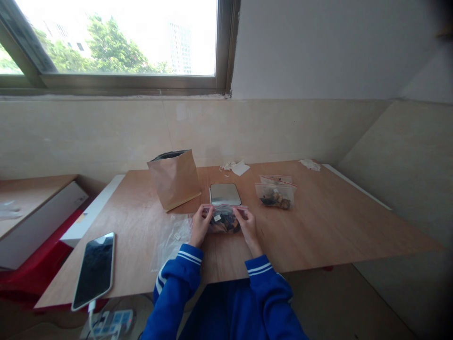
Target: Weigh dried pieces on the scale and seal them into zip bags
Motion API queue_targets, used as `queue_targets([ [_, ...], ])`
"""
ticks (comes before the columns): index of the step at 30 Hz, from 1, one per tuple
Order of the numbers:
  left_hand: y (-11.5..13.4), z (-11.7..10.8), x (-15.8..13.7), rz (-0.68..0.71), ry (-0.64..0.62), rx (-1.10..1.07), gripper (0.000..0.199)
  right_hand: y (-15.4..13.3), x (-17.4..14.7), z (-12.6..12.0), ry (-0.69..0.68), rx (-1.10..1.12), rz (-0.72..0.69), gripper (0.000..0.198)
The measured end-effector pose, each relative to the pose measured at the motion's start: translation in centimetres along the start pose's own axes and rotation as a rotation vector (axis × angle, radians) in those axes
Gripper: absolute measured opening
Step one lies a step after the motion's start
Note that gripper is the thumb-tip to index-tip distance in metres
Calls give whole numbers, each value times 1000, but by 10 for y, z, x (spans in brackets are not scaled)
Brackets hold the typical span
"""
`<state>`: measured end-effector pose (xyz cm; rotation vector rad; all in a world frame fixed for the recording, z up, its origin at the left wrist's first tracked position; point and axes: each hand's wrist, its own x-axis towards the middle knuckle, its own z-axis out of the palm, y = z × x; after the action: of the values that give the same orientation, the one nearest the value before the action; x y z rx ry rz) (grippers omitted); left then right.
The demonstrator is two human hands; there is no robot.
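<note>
Hands meet over a small zip bag (224, 220) of dark pieces lying on the wooden table (318, 226), just in front of a silver scale (225, 194). The left hand (200, 225) pinches the bag's left end, fingers curled closed on it; the right hand (247, 224) grips the right end likewise. Empty clear bags (171, 238) lie just left of the left hand. A brown paper bag (174, 178) stands open behind, filled zip bags (276, 193) sit to the right, and a phone (95, 269) rests at the near left edge
</note>
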<state>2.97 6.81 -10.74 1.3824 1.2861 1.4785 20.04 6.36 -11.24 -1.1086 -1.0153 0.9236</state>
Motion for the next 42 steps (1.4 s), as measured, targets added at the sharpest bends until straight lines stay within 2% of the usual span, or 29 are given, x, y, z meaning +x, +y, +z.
queue_targets([
  [8, 10, -1, -2, -30, -101, -123, 33, 2, 0, -1, 9, -2, -24, 36],
  [11, 8, -1, -1, -34, -101, -134, 33, 1, 0, -1, 19, -6, -32, 35],
  [20, 4, -1, -2, 16, -40, 82, 35, 0, 0, 0, 44, -36, -77, 32],
  [27, 3, -1, -2, 35, -27, 128, 33, 1, 0, -2, 38, -63, -111, 30],
  [32, 5, -3, -3, 27, -68, 43, 33, -2, 0, -2, 52, -55, -106, 31],
  [37, 10, -2, -3, 8, -183, -91, 30, -4, -2, -1, 15, -10, -19, 36],
  [42, 9, -2, -2, 19, -172, -94, 28, -3, -1, 0, -36, -27, -24, 39],
])
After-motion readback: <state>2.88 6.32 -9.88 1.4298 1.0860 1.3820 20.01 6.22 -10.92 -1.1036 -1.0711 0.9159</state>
